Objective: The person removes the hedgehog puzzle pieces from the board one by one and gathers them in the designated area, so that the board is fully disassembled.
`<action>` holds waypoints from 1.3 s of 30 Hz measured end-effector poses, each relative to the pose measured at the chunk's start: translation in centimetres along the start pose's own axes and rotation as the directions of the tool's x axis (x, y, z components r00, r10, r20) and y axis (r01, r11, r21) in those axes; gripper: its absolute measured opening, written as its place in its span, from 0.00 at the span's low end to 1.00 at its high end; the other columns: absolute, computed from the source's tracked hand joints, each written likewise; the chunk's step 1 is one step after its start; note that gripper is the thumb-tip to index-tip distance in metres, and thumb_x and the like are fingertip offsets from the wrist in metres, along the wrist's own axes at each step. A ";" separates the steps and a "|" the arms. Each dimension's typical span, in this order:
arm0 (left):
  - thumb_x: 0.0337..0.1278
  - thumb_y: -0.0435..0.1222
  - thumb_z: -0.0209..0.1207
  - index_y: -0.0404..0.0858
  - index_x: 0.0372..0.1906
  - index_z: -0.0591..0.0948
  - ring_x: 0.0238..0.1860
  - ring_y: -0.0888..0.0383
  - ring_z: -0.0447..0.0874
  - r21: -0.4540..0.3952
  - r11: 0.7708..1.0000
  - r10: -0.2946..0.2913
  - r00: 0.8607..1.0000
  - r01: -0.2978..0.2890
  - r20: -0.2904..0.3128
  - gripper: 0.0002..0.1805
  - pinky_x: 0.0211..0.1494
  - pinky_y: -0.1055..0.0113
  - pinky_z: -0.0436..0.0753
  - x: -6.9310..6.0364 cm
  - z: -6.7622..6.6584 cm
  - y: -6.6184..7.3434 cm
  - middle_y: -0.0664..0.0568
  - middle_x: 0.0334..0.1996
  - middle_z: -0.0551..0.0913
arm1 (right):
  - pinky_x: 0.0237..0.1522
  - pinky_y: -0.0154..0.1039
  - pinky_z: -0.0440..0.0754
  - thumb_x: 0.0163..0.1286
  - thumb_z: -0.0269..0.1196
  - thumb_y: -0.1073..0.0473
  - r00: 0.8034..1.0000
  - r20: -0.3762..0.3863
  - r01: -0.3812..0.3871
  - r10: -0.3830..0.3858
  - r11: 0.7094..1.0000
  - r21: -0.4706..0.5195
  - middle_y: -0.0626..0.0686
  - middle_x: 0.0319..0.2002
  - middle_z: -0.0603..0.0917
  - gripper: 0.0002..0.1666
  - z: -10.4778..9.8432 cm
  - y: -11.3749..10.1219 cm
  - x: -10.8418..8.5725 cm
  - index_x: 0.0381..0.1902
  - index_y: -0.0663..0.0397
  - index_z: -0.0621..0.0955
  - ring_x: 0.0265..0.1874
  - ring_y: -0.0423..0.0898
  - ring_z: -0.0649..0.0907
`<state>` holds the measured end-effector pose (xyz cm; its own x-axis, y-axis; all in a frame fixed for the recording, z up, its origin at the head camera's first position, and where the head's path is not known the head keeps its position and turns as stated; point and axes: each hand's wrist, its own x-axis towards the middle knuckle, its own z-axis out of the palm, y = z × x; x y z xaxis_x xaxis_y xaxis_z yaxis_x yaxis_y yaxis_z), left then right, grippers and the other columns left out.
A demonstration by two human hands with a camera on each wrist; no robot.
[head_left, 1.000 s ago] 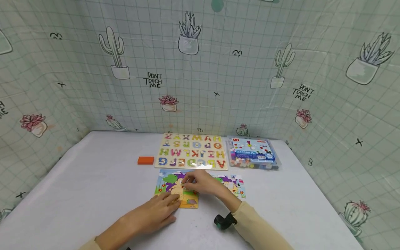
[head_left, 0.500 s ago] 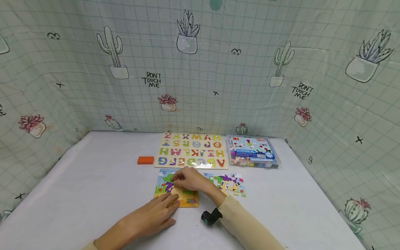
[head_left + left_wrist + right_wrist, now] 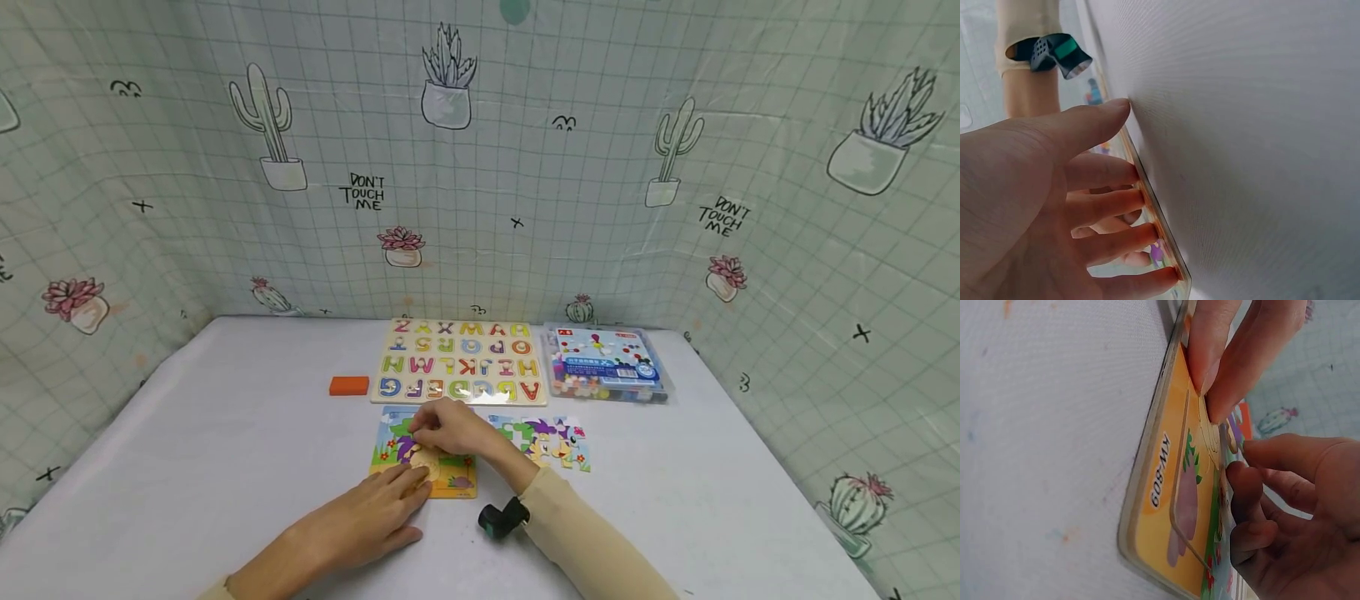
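reference position: the grip of the right hand (image 3: pixel 450 427), thumb and forefinger curled toward each other. from where i stand, the tips are close together; whether a piece is caught between them cannot be told, as the hand covers that spot.

the puzzle board (image 3: pixel 465 492) lies flat directly below the grip, extending left of it and toward the person. its printed purple-spined figure (image 3: pixel 406 450) shows just left of the tips. foreshortening hides which side of the board is longer.

the left hand (image 3: pixel 367 508) is positioned nearer the person and left of the grip. its fingers are extended and rest on the board's near part; its thumb is apart, off the near edge.

governing relation, in my judgement: the tips stand over the board, so alignment there is chiefly downward. the group of jigsaw pieces (image 3: pixel 557 443) lies to the right of the grip, its long axis running left to right. the right hand is the nearer to it; the left hand is well apart.

beyond the grip: the alphabet board (image 3: pixel 485 356). beyond and to the right: the plastic box (image 3: pixel 606 367). beyond and to the left: the orange block (image 3: pixel 349 386).
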<state>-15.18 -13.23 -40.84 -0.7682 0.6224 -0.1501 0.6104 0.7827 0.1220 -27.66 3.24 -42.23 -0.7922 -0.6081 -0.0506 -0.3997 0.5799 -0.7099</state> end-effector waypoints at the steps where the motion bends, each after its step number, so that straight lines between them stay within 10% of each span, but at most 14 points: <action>1: 0.66 0.53 0.56 0.40 0.69 0.71 0.73 0.45 0.64 0.001 1.000 -0.002 1.000 0.002 0.001 0.33 0.73 0.48 0.68 0.0 0.0 0.0 0.48 0.72 0.66 | 0.24 0.27 0.72 0.69 0.63 0.58 1.000 0.000 0.004 -0.004 1.000 0.006 0.47 0.32 0.84 0.07 0.0 0.0 0.0 0.42 0.53 0.85 0.25 0.36 0.75; 26: 0.66 0.53 0.57 0.40 0.69 0.72 0.72 0.45 0.65 -0.026 1.000 -0.015 1.000 0.015 0.007 0.32 0.72 0.47 0.69 -0.1 0.1 0.1 0.48 0.72 0.67 | 0.20 0.28 0.75 0.69 0.63 0.63 0.999 0.021 0.027 -0.029 0.994 0.101 0.49 0.31 0.85 0.08 0.3 0.2 -0.3 0.45 0.52 0.82 0.19 0.40 0.78; 39: 0.66 0.53 0.57 0.40 0.69 0.72 0.72 0.46 0.65 -0.008 1.000 0.003 1.000 -0.003 -0.016 0.32 0.72 0.48 0.70 -0.1 0.0 0.0 0.48 0.72 0.67 | 0.24 0.33 0.78 0.71 0.61 0.61 0.999 -0.003 0.050 -0.050 0.995 0.083 0.54 0.36 0.85 0.08 -3.4 1.9 -3.1 0.46 0.55 0.82 0.23 0.46 0.81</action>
<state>-15.10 -13.27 -40.83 -0.7697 0.6243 -0.1339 0.6108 0.7810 0.1303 -27.56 8.13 -41.04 -0.7728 -0.6346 -0.0127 -0.3993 0.5016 -0.7674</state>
